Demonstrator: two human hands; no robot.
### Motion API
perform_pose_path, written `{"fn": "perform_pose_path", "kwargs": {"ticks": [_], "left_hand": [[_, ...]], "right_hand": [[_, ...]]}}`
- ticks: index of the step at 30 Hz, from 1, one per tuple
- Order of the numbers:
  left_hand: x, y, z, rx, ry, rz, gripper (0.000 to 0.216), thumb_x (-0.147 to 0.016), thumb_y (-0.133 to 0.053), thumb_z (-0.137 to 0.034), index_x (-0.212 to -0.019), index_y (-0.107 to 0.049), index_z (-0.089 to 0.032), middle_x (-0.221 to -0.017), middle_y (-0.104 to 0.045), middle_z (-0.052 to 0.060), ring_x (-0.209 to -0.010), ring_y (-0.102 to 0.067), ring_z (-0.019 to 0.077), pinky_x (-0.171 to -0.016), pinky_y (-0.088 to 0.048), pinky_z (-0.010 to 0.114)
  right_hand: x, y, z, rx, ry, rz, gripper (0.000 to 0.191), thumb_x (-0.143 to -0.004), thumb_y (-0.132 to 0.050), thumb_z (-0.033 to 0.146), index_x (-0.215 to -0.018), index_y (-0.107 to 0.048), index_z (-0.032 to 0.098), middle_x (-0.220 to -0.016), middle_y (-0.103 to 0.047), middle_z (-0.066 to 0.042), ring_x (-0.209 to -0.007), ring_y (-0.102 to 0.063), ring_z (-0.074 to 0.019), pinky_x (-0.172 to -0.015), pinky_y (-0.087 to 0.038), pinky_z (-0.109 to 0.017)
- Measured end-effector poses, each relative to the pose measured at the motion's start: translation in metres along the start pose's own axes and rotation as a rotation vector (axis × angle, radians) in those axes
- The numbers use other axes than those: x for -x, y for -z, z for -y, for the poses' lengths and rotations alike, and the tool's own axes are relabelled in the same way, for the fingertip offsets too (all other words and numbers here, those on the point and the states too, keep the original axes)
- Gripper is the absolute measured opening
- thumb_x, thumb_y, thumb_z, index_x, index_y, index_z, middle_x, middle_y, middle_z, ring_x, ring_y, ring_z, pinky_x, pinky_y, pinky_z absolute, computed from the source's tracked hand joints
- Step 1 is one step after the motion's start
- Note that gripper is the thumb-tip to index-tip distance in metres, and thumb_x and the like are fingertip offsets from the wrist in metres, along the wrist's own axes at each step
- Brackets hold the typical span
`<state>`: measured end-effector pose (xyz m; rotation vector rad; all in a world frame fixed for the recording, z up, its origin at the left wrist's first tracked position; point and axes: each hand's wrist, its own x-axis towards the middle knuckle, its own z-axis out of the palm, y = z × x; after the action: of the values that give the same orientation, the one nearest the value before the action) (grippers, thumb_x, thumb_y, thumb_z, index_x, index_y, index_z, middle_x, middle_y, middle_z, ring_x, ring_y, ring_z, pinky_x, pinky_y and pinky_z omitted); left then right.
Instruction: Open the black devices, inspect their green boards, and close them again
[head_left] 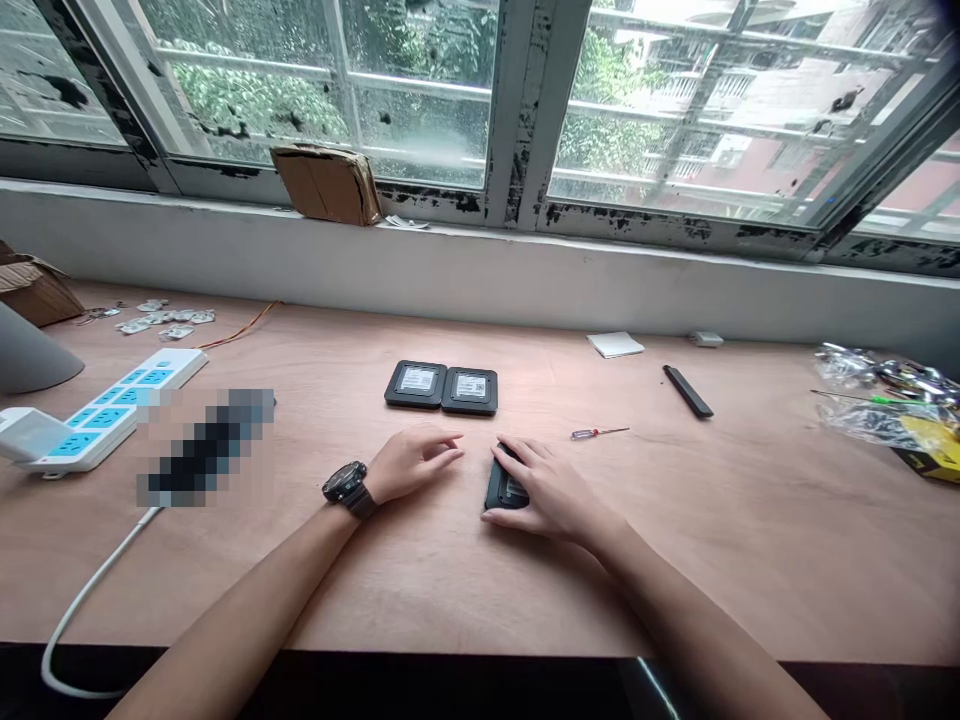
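My right hand lies over a small black device on the wooden table, fingers curled round its top and side. My left hand, with a black watch on the wrist, rests just left of it, fingers stretched out and holding nothing. Two more black devices with white labels lie side by side farther back, apart from both hands. A small red-handled screwdriver lies to the right of my right hand.
A white and blue power strip with its cable lies at the left beside a blurred patch. A black bar, a white pad, plastic bags, small white parts and cardboard boxes ring the table.
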<state>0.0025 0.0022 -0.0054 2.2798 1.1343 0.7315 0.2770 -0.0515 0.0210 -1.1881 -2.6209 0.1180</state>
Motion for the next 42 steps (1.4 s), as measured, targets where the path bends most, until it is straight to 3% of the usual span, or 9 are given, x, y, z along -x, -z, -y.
{"fn": "perform_pose_path", "kwargs": {"ticks": [20,33,37,42], "left_hand": [[0.000,0.000,-0.002,-0.003,-0.002,-0.001,0.037,-0.099,-0.057,-0.046,-0.125,-0.071,-0.024,-0.118,-0.076,0.005,-0.102,-0.072,0.0221,-0.086,-0.055,0.030],[0.000,-0.001,-0.002,-0.046,-0.007,-0.028,0.032,-0.098,-0.061,-0.041,-0.123,-0.072,-0.024,-0.104,-0.078,0.004,-0.090,-0.072,0.0202,-0.078,-0.053,0.029],[0.001,-0.001,-0.001,-0.075,-0.046,-0.047,0.031,-0.099,-0.060,-0.040,-0.122,-0.073,-0.024,-0.105,-0.078,0.004,-0.092,-0.072,0.0205,-0.081,-0.055,0.030],[0.005,-0.007,-0.010,-0.192,-0.231,-0.149,0.028,-0.101,-0.057,-0.035,-0.121,-0.071,-0.021,-0.119,-0.073,0.008,-0.108,-0.069,0.0232,-0.094,-0.056,0.037]], "right_hand": [[0.001,-0.003,-0.002,-0.054,-0.038,-0.001,0.084,-0.085,-0.060,0.073,-0.146,-0.053,0.016,-0.153,-0.048,-0.018,-0.137,-0.048,-0.0379,-0.111,-0.043,-0.054],[0.000,-0.005,0.000,-0.063,-0.077,0.055,0.087,-0.087,-0.057,0.072,-0.150,-0.049,0.012,-0.155,-0.045,-0.020,-0.141,-0.046,-0.0381,-0.115,-0.043,-0.051],[0.004,-0.003,-0.012,-0.103,-0.040,0.066,0.084,-0.091,-0.055,0.069,-0.155,-0.040,0.016,-0.160,-0.038,-0.017,-0.147,-0.037,-0.0366,-0.118,-0.037,-0.053],[0.035,0.006,-0.037,-0.027,-0.001,-0.056,0.089,-0.093,-0.058,0.060,-0.163,-0.019,0.021,-0.166,-0.027,-0.015,-0.154,-0.022,-0.0352,-0.124,-0.022,-0.059]]}}
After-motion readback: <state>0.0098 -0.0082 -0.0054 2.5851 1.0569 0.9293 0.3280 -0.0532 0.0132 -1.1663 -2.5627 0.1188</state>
